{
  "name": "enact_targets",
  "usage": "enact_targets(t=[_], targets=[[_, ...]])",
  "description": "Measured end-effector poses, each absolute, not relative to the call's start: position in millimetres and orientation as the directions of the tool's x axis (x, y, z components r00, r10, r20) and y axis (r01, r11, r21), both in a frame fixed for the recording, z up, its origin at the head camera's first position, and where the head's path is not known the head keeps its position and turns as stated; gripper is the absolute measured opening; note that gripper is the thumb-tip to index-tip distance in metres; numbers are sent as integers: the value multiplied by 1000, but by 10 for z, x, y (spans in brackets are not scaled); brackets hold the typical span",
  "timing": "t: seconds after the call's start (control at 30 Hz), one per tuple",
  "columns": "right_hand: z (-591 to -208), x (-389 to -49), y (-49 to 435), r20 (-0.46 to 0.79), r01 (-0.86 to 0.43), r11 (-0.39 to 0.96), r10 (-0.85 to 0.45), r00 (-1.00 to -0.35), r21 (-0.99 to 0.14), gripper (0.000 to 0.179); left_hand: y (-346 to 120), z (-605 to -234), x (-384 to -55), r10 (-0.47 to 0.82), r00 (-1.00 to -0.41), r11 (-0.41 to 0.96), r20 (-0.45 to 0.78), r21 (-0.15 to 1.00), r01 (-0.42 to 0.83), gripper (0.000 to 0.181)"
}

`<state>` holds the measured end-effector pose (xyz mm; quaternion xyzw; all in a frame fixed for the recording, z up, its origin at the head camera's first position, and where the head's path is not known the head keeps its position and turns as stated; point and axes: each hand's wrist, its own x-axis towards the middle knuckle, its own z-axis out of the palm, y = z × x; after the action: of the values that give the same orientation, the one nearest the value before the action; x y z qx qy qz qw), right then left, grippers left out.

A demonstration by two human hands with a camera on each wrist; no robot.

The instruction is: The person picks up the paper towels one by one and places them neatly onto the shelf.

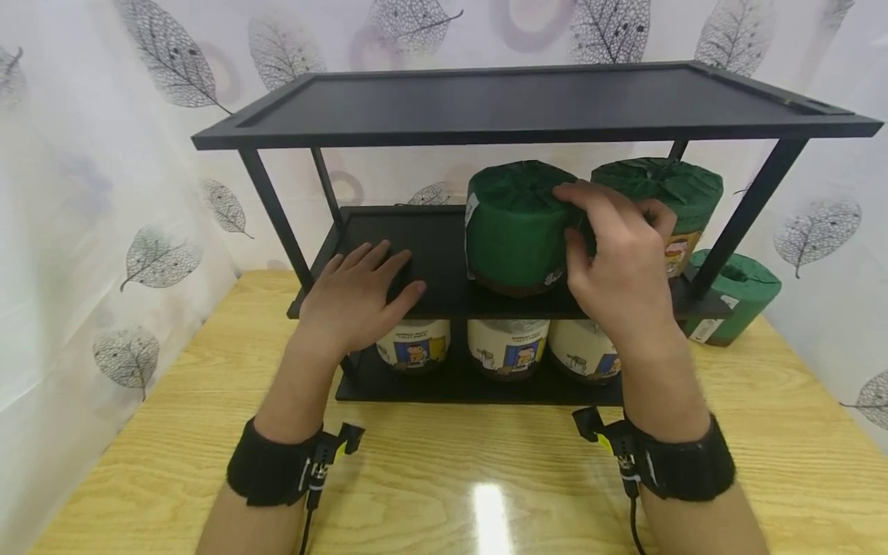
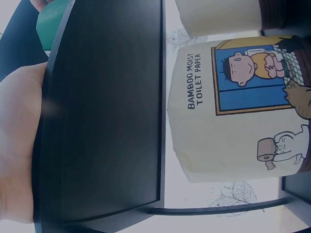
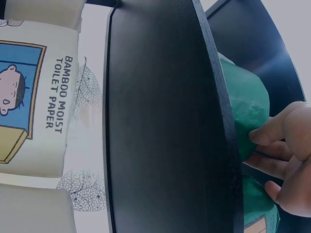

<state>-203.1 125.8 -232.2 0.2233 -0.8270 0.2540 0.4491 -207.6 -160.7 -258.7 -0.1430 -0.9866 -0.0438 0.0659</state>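
My right hand (image 1: 620,258) grips the right side of a green-wrapped toilet roll (image 1: 516,239) on the middle shelf, thumb towards the front and fingers reaching over its top edge. The right wrist view shows the thumb and fingertips against the green wrapper (image 3: 248,102). A second green toilet roll (image 1: 662,181) stands behind that hand, at the shelf's right end. Palm down, my left hand (image 1: 357,301) rests on the left part of the middle shelf (image 1: 433,239), fingers straight and spread. It holds nothing and is apart from the rolls.
Cream-wrapped toilet rolls (image 1: 509,351) stand on the bottom shelf (image 1: 479,391). Overhead is the black rack's top board (image 1: 499,104), carried on slanting-looking posts (image 1: 274,216). Another green roll (image 1: 745,297) stands on the wooden table (image 1: 416,478) right of the rack. A leaf-patterned curtain hangs behind.
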Motion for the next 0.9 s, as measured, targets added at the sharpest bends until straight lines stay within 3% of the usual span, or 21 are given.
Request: enact_targets(t=[0.9], targets=[[-2309,-2014,1205,875,-606,772,-145,-461,-192,31,-1601,-2583,-2093,275,-953,956,131,74,286,68]])
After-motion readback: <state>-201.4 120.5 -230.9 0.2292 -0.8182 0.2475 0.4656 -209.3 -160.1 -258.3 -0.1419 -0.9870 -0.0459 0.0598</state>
